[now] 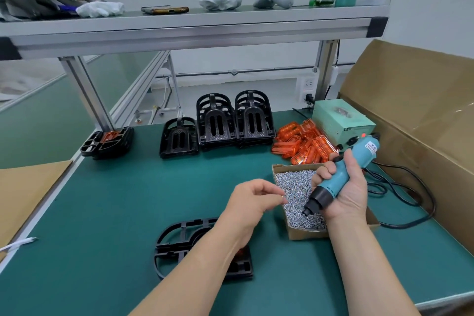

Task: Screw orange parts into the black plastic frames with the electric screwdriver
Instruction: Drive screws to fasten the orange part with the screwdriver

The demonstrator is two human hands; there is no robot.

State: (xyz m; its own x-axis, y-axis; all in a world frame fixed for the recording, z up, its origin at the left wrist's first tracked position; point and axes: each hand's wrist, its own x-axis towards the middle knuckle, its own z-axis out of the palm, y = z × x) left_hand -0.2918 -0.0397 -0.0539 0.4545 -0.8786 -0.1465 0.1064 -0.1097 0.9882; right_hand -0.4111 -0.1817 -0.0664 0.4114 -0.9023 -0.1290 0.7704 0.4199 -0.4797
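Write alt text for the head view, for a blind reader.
The right hand grips a teal electric screwdriver over a box of screws, while the left hand pinches one small screw. A black frame lies on the green table under the left forearm; more black frames and orange parts wait behind.

Teal screwdriver [341, 179] tilted, tip down-left, in R hand [352, 194]. Orange parts [305, 143] piled back-right. Black frames [233, 120] stacked at back; 1 frame [177, 241] flat up front.

left grip [252, 197]: forearm in from lower left, thumb and forefinger pinch a screw [283, 196] (other fingers loosely curled).
right grip [351, 187]: palm turned up, fingers wrapped round the electric screwdriver [332, 188].
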